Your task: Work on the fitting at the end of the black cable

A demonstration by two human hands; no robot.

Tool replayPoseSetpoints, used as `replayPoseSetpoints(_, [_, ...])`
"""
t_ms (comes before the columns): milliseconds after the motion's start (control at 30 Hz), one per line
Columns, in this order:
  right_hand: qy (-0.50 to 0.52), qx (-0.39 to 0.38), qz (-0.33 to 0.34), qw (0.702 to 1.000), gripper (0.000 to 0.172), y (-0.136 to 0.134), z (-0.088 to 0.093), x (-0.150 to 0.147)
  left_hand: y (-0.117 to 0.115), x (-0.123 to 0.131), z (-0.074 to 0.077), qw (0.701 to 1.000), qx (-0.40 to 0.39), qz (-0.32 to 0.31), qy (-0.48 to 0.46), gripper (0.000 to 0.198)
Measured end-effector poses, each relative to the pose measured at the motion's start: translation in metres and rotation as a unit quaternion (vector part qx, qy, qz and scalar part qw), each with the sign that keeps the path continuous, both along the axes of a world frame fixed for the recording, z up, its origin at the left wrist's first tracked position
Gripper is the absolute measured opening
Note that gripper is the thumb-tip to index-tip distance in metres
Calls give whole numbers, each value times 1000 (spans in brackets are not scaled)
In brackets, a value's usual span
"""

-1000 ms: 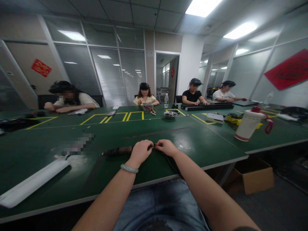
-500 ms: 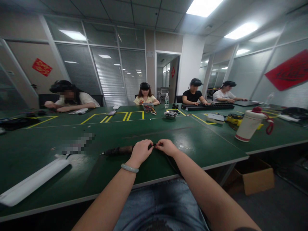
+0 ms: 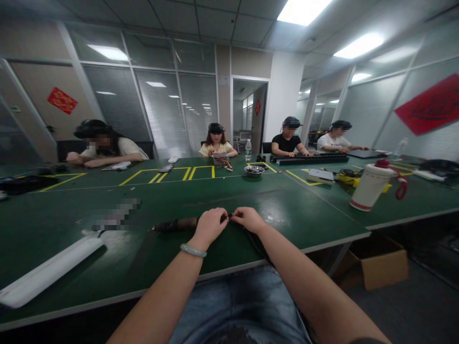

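A dark, long-bodied electric screwdriver (image 3: 177, 224) lies on the green table, its thin metal tip pointing left. My left hand (image 3: 211, 224), with a pale bangle at the wrist, is closed around its right end. Close beside it, the fingers of my right hand (image 3: 249, 220) pinch the end of a black cable (image 3: 256, 243), which runs down under the forearm to the table's front edge. The small join between the two hands shows a bit of metal, but my fingertips hide most of it.
A long white object (image 3: 53, 270) lies at the left, close to a blurred-out item (image 3: 118, 215). Farther back stands a metal bowl (image 3: 254, 170) with dark pieces. A white tumbler (image 3: 371, 186) is at the right. Several people sit across the table (image 3: 304, 210).
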State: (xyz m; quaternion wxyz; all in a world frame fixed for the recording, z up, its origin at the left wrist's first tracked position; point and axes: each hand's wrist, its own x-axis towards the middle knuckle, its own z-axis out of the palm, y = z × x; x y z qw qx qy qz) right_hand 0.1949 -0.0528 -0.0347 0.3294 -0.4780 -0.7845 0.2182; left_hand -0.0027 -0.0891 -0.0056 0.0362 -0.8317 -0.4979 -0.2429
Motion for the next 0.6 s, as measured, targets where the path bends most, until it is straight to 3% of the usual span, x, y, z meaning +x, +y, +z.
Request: replayPoseSetpoints(600, [-23, 16, -9, 1000, 15, -2, 4, -2, -6, 3, 8, 1000, -27, -7, 8, 13])
